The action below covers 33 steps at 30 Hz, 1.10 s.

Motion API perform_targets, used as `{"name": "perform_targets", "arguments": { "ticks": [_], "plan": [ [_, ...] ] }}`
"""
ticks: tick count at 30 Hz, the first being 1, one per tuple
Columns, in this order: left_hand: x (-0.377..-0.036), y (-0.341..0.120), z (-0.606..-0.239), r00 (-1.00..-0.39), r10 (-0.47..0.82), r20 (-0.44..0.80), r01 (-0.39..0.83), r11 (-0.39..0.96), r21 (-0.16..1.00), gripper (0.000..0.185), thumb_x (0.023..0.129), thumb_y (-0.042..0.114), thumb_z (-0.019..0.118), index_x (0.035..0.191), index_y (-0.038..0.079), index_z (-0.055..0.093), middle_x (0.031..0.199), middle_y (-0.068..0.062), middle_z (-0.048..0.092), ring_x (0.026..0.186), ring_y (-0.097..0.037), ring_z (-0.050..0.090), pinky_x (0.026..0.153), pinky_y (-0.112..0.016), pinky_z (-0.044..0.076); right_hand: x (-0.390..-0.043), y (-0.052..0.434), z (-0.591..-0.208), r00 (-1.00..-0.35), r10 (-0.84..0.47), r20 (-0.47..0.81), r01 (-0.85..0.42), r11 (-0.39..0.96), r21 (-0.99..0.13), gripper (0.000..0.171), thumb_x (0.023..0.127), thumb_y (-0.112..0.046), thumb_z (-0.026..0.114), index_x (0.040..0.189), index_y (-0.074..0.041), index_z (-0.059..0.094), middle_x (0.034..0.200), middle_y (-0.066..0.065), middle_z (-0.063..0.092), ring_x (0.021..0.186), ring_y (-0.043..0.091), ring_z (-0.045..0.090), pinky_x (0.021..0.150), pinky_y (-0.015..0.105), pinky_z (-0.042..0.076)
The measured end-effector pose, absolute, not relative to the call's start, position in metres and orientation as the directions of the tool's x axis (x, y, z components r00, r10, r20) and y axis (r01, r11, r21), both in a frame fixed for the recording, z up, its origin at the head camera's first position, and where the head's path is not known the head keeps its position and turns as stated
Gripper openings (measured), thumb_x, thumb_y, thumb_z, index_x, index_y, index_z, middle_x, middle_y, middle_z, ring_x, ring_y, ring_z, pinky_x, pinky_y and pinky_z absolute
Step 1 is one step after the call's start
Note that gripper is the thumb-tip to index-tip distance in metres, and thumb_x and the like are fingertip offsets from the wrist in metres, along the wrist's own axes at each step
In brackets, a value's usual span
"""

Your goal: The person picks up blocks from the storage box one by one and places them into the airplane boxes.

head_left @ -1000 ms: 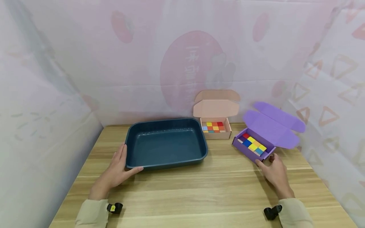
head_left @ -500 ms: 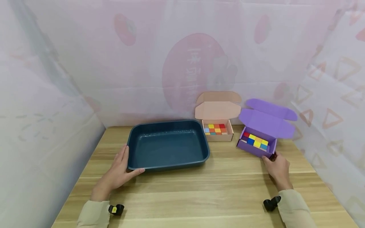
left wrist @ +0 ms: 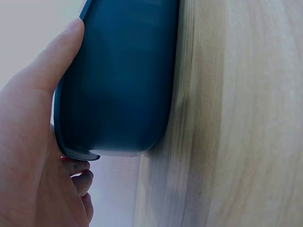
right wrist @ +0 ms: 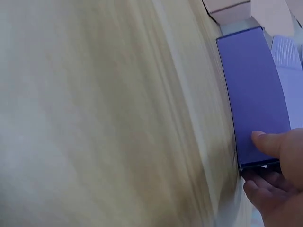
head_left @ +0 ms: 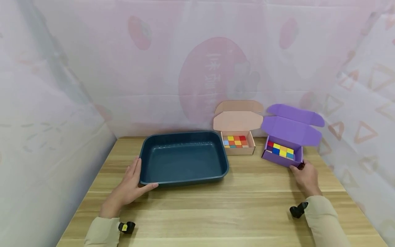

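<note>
At the front left corner of a dark teal tray, my left hand rests with its thumb along the front rim and its fingers straight along the left side. In the left wrist view the thumb touches the rim while the other fingertips show past the corner. My right hand grips the front right corner of an open purple cardboard box. Its thumb presses the front wall, and the fingers bend around the right end. Inside the box lie colored blocks, red, blue, yellow and teal among them.
Just left of the purple box stands an open peach cardboard box holding several colored blocks. Its raised lid is close beside the purple lid. A printed cloth hangs behind the wooden table, with more cloth at both sides.
My right hand has turned the purple box so its front faces me more squarely, and has shifted it back toward the peach box. The left hand stays at the tray's corner.
</note>
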State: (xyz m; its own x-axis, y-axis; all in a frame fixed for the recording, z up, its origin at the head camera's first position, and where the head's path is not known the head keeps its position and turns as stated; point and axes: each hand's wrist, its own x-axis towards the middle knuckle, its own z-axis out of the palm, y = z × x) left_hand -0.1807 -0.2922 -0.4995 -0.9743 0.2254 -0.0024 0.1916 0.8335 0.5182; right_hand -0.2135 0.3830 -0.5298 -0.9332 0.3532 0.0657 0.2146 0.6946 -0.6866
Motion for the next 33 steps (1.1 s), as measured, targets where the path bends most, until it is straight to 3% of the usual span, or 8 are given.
{"name": "perform_targets", "arguments": {
  "ticks": [4,8,13,17,22,30,33],
  "plan": [
    [-0.18,-0.293,-0.5,-0.976,0.218,-0.002,0.185,0.836,0.517,0.131,0.09,0.072,0.069,0.168,0.006,-0.013,0.177,-0.011,-0.02,0.164,-0.049,-0.004,0.127,-0.076,0.009,-0.223,0.396,-0.527,-0.958,0.286,0.021,0.195,0.702,-0.685,0.061,0.107,-0.023,0.06,0.148,0.019,0.043,0.144,0.044,0.052,0.13,0.052,0.054,0.103,0.061,0.051],
    [-0.178,-0.295,-0.501,-0.977,0.214,-0.004,0.181,0.838,0.515,0.131,0.09,0.072,0.069,0.168,0.006,-0.013,0.177,-0.011,-0.02,0.163,-0.05,-0.004,0.126,-0.076,0.009,-0.234,0.408,-0.525,-0.971,0.241,0.0,0.18,0.724,-0.666,0.058,0.107,-0.023,0.06,0.144,0.019,0.045,0.141,0.044,0.053,0.122,0.048,0.056,0.097,0.057,0.051],
    [-0.176,-0.297,-0.502,-0.978,0.21,-0.006,0.177,0.841,0.512,0.13,0.09,0.073,0.068,0.168,0.007,-0.013,0.177,-0.011,-0.02,0.163,-0.051,-0.003,0.125,-0.078,0.011,-0.249,0.421,-0.518,-0.979,0.205,-0.01,0.172,0.791,-0.587,0.059,0.104,-0.018,0.064,0.141,0.023,0.044,0.134,0.048,0.053,0.116,0.055,0.058,0.096,0.063,0.052],
    [-0.175,-0.297,-0.503,-0.978,0.208,0.008,0.182,0.837,0.516,0.13,0.09,0.072,0.069,0.168,0.007,-0.012,0.178,-0.011,-0.019,0.164,-0.05,-0.002,0.126,-0.076,0.01,-0.26,0.423,-0.512,-0.976,0.217,-0.034,0.199,0.805,-0.559,0.063,0.103,-0.017,0.064,0.144,0.023,0.039,0.135,0.048,0.051,0.114,0.055,0.056,0.096,0.063,0.052],
    [-0.173,-0.298,-0.503,-0.977,0.212,0.013,0.187,0.832,0.523,0.13,0.09,0.07,0.071,0.169,0.007,-0.011,0.178,-0.012,-0.017,0.164,-0.048,-0.002,0.128,-0.074,0.008,-0.267,0.419,-0.515,-0.963,0.268,0.001,0.221,0.795,-0.565,0.054,0.102,-0.014,0.063,0.136,0.024,0.046,0.127,0.045,0.058,0.105,0.05,0.06,0.088,0.059,0.054],
    [-0.175,-0.294,-0.503,-0.972,0.232,0.018,0.206,0.822,0.531,0.129,0.09,0.069,0.071,0.169,0.007,-0.01,0.178,-0.011,-0.017,0.164,-0.048,-0.002,0.128,-0.074,0.007,-0.268,0.413,-0.515,-0.932,0.361,-0.025,0.308,0.756,-0.577,0.054,0.105,-0.015,0.055,0.139,0.025,0.041,0.136,0.048,0.052,0.127,0.062,0.051,0.111,0.069,0.043],
    [-0.181,-0.294,-0.5,-0.97,0.242,0.023,0.218,0.823,0.525,0.129,0.09,0.069,0.071,0.169,0.006,-0.01,0.178,-0.01,-0.017,0.164,-0.047,-0.003,0.128,-0.073,0.007,-0.267,0.413,-0.511,-0.939,0.342,-0.043,0.309,0.782,-0.541,0.061,0.105,-0.017,0.054,0.14,0.029,0.036,0.136,0.051,0.048,0.129,0.065,0.047,0.112,0.07,0.042]
  ]
}}
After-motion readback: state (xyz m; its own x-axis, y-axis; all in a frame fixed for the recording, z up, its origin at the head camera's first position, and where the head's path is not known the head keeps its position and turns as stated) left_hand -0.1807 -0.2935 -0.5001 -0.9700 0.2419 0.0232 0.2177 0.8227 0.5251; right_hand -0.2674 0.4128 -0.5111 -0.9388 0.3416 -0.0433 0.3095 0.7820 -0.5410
